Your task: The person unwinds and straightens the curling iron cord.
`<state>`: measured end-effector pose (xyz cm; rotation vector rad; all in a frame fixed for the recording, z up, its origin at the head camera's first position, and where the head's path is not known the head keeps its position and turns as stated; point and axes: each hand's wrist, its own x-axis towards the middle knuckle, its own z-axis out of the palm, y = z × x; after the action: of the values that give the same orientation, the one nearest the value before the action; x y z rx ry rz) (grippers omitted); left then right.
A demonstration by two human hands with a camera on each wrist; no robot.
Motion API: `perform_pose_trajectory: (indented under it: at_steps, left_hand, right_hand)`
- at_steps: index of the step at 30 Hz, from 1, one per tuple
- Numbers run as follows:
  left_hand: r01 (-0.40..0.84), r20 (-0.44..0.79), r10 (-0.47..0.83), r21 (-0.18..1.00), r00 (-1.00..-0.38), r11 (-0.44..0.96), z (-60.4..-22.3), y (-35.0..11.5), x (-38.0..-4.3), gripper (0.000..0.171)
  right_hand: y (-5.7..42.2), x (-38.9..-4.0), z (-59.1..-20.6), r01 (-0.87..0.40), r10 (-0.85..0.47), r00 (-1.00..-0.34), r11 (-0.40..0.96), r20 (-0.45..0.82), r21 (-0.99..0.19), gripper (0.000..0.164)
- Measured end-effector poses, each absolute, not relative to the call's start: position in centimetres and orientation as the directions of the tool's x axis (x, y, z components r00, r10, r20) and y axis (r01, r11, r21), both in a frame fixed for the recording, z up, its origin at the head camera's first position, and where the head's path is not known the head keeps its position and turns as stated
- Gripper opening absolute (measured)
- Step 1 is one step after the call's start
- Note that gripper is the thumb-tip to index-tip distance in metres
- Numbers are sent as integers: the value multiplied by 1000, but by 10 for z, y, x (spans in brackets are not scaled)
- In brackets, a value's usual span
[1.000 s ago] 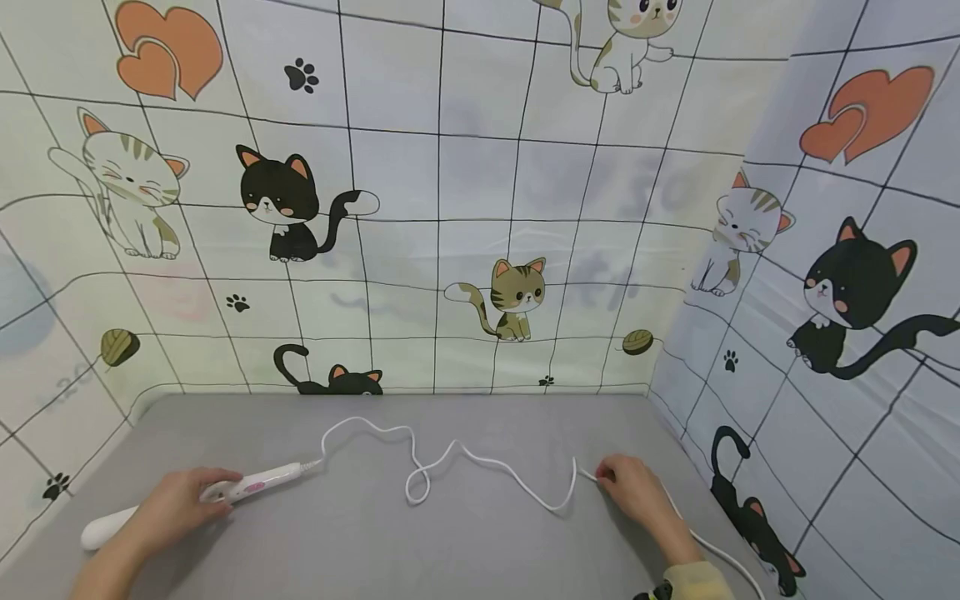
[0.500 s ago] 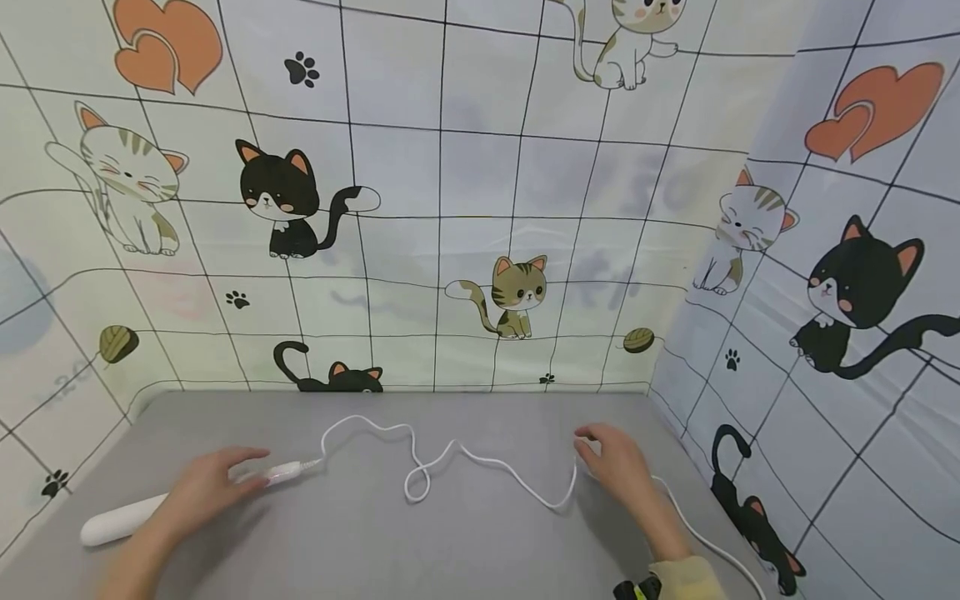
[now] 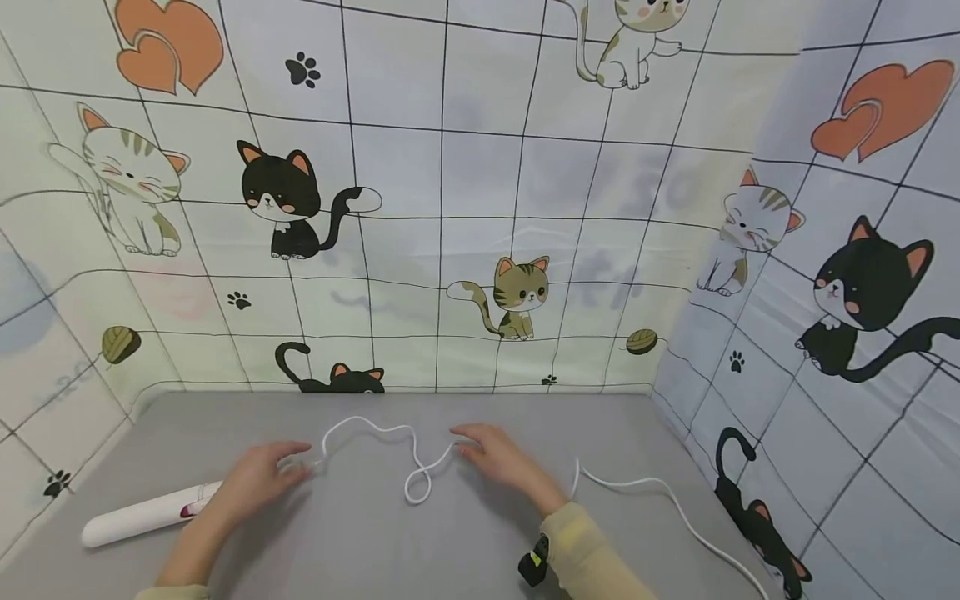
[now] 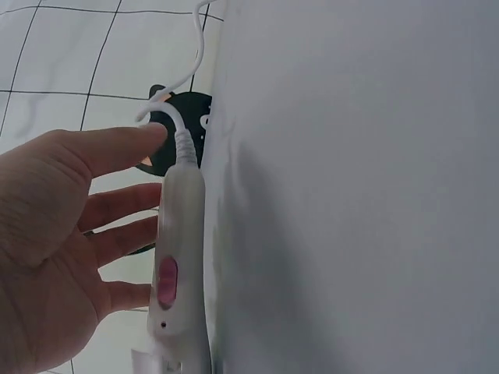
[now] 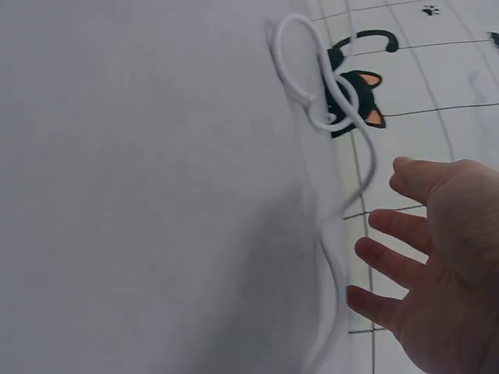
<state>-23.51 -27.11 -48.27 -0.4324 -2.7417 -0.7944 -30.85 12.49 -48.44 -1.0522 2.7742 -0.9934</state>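
A white corded appliance that looks like a hair iron (image 3: 138, 520) lies at the left of the grey table in the head view. The left hand (image 3: 258, 482) is over its cord end, fingers spread and thumb apart. In the left wrist view the thumb tip is beside the cord's ribbed sleeve (image 4: 185, 148), and the handle (image 4: 185, 234) shows a pink switch (image 4: 168, 281). The white cord (image 3: 371, 427) loops across the table. At its middle, the right hand (image 3: 498, 457) hovers with fingers extended; the right wrist view shows it holding nothing, beside the looped cord (image 5: 371, 156).
The cord's far run (image 3: 678, 504) trails to the lower right edge of the grey table (image 3: 360, 550). A cat-printed cloth (image 3: 397, 183) stands behind the table and along both sides. A black wrist device (image 3: 534, 563) sits by the right sleeve.
The left hand has slid rightward along the hair iron to its cord end, its fingers opening. The right hand has let go of the cord and moved left to its middle.
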Motion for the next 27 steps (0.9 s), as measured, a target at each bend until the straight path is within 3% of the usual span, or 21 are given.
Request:
perform_pose_trajectory:
  at_steps: [6,13,17,23,27]
  left_hand:
    - [368,322,237,445,-916,816,-487,-271,-237,32]
    - [314,280,204,440,-938,841,-490,-274,-236,24]
    - [302,280,190,442,-941,845,-490,-275,-235,23]
    - [263,279,148,439,-949,859,-490,-278,-235,24]
    - [248,284,130,434,-950,866,-490,-281,-236,24]
  right_hand:
    - [123,-317,-493,-648,-664,-720,539,201,-539,19]
    - [128,-313,-482,-553,-653,-753,559,84,-618,10]
    - [130,-307,-470,-578,-662,-742,552,106,-601,7]
    - [130,-289,-460,-695,-630,-716,598,302,-400,4]
    - [127,-277,-469,-799,-634,-562,582,532,-151,12]
